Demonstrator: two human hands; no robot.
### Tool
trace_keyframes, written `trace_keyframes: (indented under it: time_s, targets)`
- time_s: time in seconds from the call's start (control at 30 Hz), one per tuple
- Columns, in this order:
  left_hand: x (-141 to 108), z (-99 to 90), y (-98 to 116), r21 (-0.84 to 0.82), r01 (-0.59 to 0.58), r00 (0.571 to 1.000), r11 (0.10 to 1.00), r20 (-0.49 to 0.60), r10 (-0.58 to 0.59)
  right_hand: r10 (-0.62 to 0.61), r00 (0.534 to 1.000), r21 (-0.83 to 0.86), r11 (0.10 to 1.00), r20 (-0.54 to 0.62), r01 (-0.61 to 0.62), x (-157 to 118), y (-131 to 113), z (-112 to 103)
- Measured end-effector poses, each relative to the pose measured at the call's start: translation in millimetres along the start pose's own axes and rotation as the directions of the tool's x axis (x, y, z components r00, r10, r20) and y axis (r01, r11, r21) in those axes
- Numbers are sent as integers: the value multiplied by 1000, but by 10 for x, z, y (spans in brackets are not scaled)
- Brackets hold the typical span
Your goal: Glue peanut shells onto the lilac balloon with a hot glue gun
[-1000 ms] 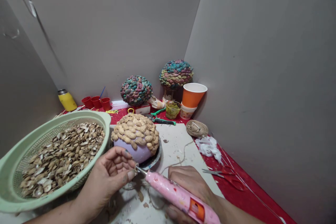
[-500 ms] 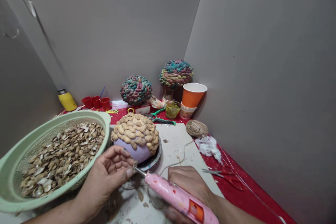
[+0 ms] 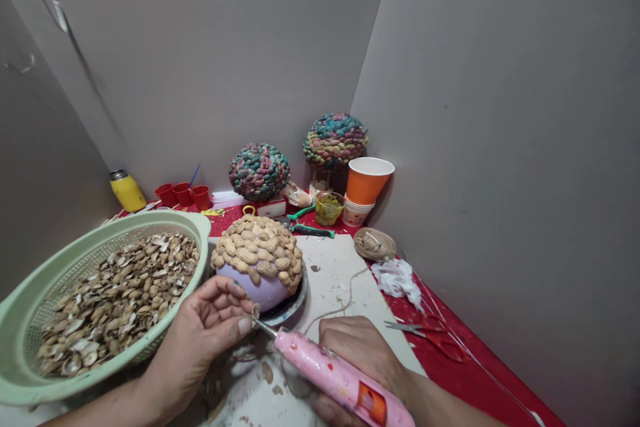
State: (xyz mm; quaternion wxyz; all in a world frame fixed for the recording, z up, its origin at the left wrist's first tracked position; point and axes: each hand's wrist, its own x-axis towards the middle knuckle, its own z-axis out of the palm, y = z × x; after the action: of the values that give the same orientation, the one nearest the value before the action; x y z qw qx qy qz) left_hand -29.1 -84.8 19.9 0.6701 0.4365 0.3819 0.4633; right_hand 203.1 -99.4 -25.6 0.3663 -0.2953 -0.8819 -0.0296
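Note:
Between thumb and fingertips, my left hand [image 3: 210, 323] pinches a small peanut shell [image 3: 256, 312]. My right hand [image 3: 357, 353] is wrapped round a pink glue gun [image 3: 325, 370], whose metal nozzle touches or nearly touches the shell. Just behind sits a purple ball [image 3: 255, 287], its upper part covered with peanut shells and its lower front bare. It rests in a dark dish [image 3: 299, 303]. To the left stands a green colander [image 3: 206, 227] holding a heap of shells [image 3: 125, 293].
Scissors [image 3: 425, 330] lie on the red cloth at right, near white crumpled plastic [image 3: 397, 280] and a twine roll [image 3: 375, 244]. Behind are green-handled pliers [image 3: 313, 230], an orange cup [image 3: 367, 183], a glass bowl [image 3: 329, 209], two colourful shell-covered balls [image 3: 260, 172], red cups [image 3: 201, 197] and a yellow bottle [image 3: 129, 192].
My left hand and the shell have shifted very slightly up and left. The glue gun has moved a touch left with its nozzle still at the shell.

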Motion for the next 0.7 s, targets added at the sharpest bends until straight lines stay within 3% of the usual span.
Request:
trace_keyframes:
  time_s: [0.4,0.7]
  targets:
    - [-7,20,13,-20,-3,1000,1000,1,3,-48,994,-19,999,-100,46,161,-38,-72]
    - [-12,39,30,-36,13,1000,999,-19,-14,-55,995,16,998,-89,56,123,-22,-51]
